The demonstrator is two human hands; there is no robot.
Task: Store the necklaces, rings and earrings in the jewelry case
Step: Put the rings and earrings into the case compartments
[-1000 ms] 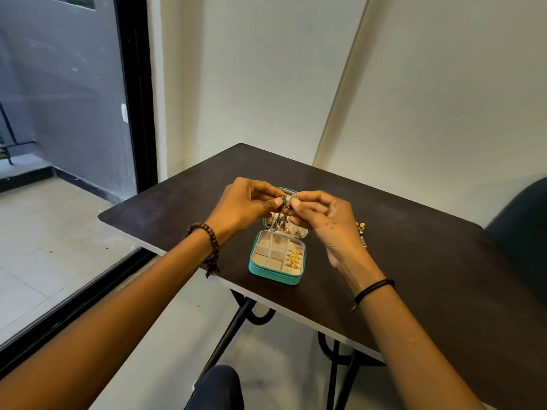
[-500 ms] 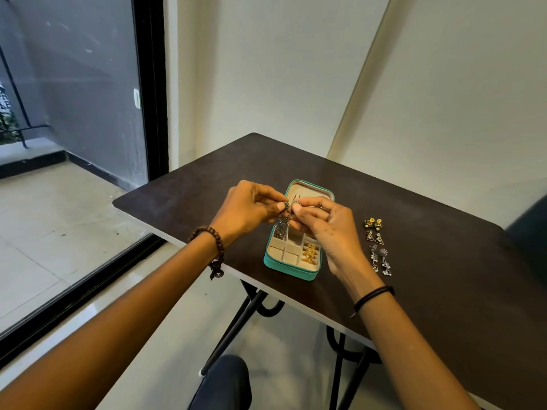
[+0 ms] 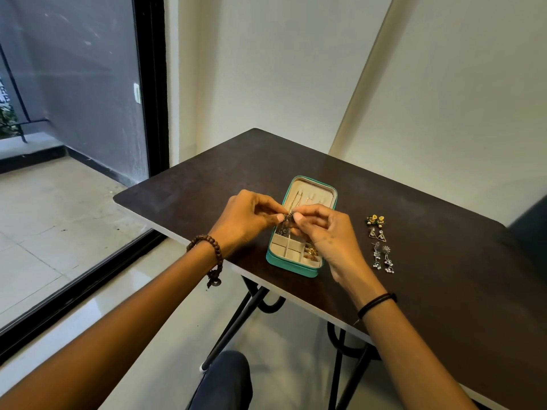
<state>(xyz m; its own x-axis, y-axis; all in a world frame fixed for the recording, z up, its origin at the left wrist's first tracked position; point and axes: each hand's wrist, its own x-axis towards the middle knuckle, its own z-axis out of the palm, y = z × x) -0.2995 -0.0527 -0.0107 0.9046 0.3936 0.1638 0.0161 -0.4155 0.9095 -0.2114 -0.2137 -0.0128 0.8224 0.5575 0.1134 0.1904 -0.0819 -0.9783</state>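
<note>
An open teal jewelry case [image 3: 291, 267] lies on the dark table [image 3: 444, 276], its lid flat at the far end with thin chains in it. Gold rings [image 3: 310, 252] sit in a near right compartment. My left hand [image 3: 245, 220] and my right hand [image 3: 322, 229] meet above the case's middle, and both pinch a small dark silver earring [image 3: 287, 216] between thumb and fingertips. To the right on the table lie a yellow flower earring pair [image 3: 376, 220], a triangle pair [image 3: 377, 234] and a long silver dangle pair [image 3: 382, 257].
The table's near edge runs just under my wrists, with black metal legs [image 3: 236, 315] below. A glass door with a black frame [image 3: 154, 84] stands on the left. A dark chair back [image 3: 529, 223] shows at the right edge. My knee [image 3: 225, 380] is below.
The view has shifted, so the case and the earrings on the right now sit more fully in sight. Both hands stay pinched on the same small earring, lower over the case.
</note>
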